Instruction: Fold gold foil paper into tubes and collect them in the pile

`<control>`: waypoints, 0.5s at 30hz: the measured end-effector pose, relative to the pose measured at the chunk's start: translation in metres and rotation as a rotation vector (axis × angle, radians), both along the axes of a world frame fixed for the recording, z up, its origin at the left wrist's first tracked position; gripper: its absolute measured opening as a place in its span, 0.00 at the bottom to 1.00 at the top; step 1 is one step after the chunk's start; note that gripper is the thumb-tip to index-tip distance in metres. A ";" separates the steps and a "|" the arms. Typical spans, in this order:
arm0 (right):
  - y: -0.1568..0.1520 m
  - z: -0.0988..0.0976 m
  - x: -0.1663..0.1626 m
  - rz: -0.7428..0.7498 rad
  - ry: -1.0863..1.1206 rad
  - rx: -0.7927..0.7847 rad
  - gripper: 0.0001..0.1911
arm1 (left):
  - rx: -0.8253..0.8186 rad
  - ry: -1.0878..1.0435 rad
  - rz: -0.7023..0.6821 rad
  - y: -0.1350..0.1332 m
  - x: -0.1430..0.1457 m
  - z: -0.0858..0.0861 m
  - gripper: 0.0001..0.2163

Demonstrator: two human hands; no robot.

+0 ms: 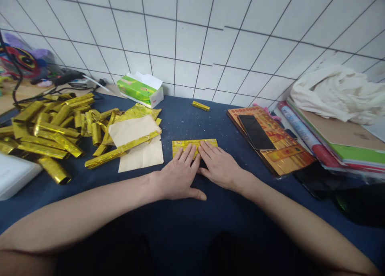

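A gold foil paper [194,144] lies folded into a strip on the dark blue tabletop [186,216] in front of me. My left hand [179,175] lies flat with its fingers stretched out, the fingertips pressing the strip's near edge. My right hand [220,167] lies flat beside it, fingers also on the strip. Neither hand grips anything.
A heap of folded gold pieces [51,129] fills the left, with tan paper sheets [136,141] beside it. A green tissue box [140,90] and one loose gold piece [201,105] sit by the tiled wall. At right lie a printed paper stack [281,147] under a black phone [256,132], books [331,143] and a white cloth [339,91].
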State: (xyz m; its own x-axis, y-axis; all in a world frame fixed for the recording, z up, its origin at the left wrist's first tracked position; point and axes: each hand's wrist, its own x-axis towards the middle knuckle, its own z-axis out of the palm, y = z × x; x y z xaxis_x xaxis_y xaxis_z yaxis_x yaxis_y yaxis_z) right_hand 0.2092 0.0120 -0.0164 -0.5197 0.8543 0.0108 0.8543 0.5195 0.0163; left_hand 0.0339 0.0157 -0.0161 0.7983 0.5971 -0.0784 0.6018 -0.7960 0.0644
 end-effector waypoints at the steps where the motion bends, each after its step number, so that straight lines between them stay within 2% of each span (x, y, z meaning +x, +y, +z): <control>1: 0.001 0.002 0.000 0.000 -0.002 -0.007 0.33 | 0.004 -0.006 -0.004 0.000 0.000 -0.001 0.51; 6: 0.003 0.011 0.009 0.016 0.024 -0.040 0.35 | 0.002 -0.009 -0.017 0.001 -0.001 -0.002 0.51; 11: -0.003 0.013 0.010 0.081 0.026 -0.123 0.42 | 0.013 -0.010 -0.017 0.000 -0.001 -0.002 0.51; 15: -0.002 0.013 0.009 0.070 0.005 -0.170 0.39 | 0.014 -0.018 -0.006 0.004 -0.003 0.000 0.50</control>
